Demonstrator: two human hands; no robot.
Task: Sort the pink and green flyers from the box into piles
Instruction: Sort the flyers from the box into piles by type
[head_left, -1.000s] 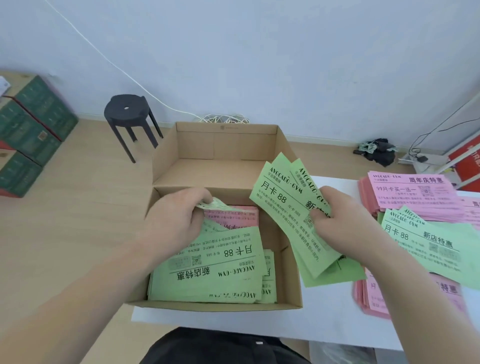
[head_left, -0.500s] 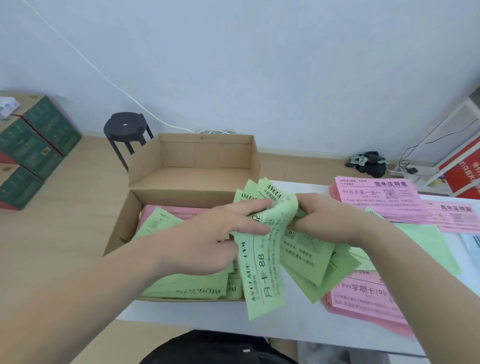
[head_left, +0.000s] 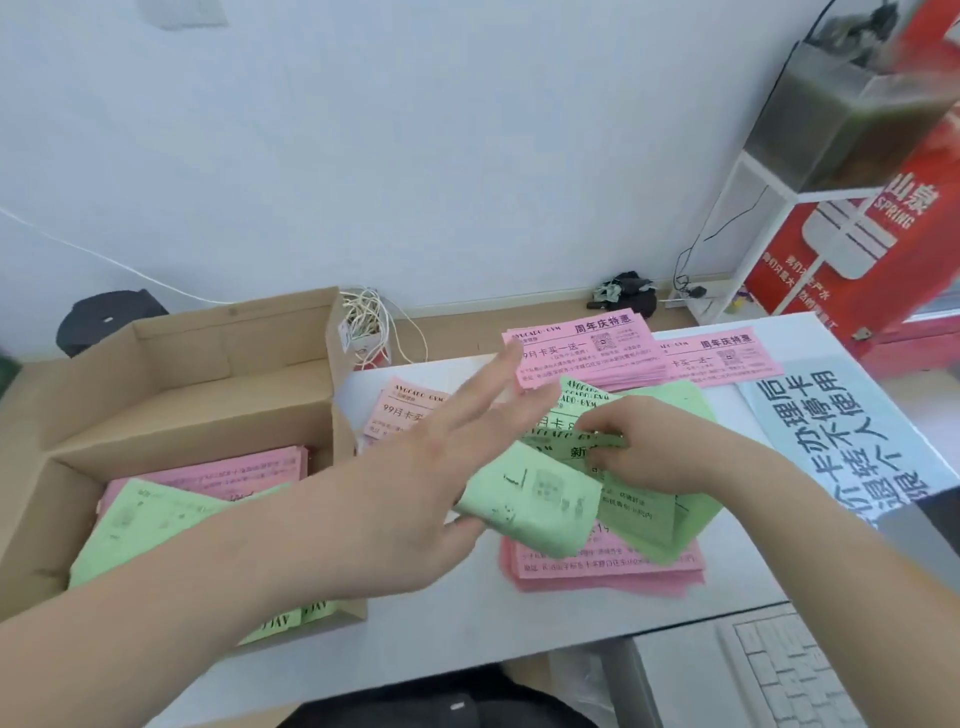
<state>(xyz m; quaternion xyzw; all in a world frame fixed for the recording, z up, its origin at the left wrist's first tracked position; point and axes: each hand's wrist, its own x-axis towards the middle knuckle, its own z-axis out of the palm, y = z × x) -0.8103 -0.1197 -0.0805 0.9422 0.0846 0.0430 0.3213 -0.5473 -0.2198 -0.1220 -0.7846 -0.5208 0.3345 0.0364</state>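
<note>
White worktop (head_left: 519, 629) against a pale wall (head_left: 415, 156); cardboard box (head_left: 182, 379) at its left end, flaps open. Inside the box: pink flyers (head_left: 223, 473) with loose green flyers (head_left: 156, 530) lying askew on top, so sorting is not finished.

Right of the box: right hand (head_left: 644, 452), fingers (head_left: 602, 431) curled, pinching a green bundle (head_left: 535, 499) that fans out and curls at its near end. The bundle sits over a pink pile (head_left: 597, 577) just right of the box, and the green sheets overlap the pink and hide most of it. Second pink pile (head_left: 587, 343) further right and back from the box, neat.

Left hand (head_left: 415, 467) between the box and the bundle, fingers straight and spread wide, holding nothing. Cannot tell whether its edge touches the curled sheet.

Risks, as judged:
- Green set down on pink mixes the colours. Cause: no bare spot chosen for green.
- Fanned bundle is held by one pinch, so sheets may slide out and scatter.
- Curled sheet may crease if the left hand presses it flat.
- Loose green sheets in the box hide the pink beneath, so one grab may lift both colours.
</note>
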